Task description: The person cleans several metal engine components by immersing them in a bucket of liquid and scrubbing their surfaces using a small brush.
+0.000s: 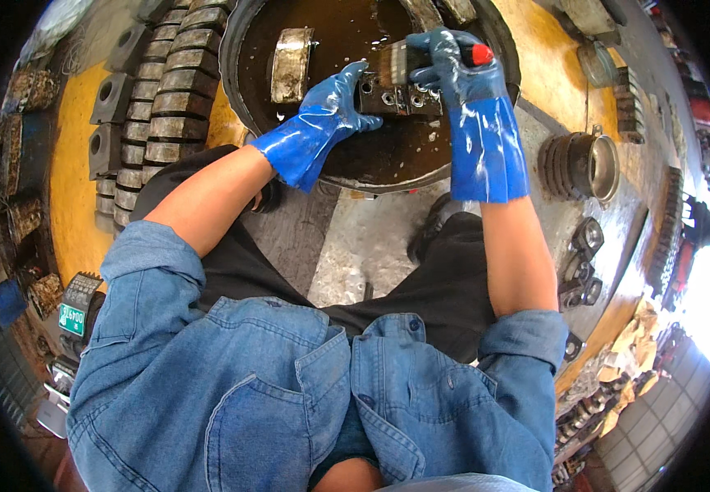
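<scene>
Both my hands wear wet blue rubber gloves over a round black tub (236, 90) of brown, murky liquid. My right hand (452, 67) is closed around the handle of a paintbrush; its red handle end (482, 55) sticks out to the right. The brush's bristles (388, 66) point left, onto a dark metal block (400, 100) with several holes. At the block's left end my left hand (342, 100) grips it, thumb and fingers apart around the end. Left of that hand, a curved metal piece (291, 66) lies in the tub, coated with liquid.
Rows of curved metal pieces (178, 107) and blocks with holes (111, 98) stand at the left. To the right are stacked metal rings (580, 166), a glass jar (597, 64) and several small round metal parts (589, 238). My knees flank the tub's near side.
</scene>
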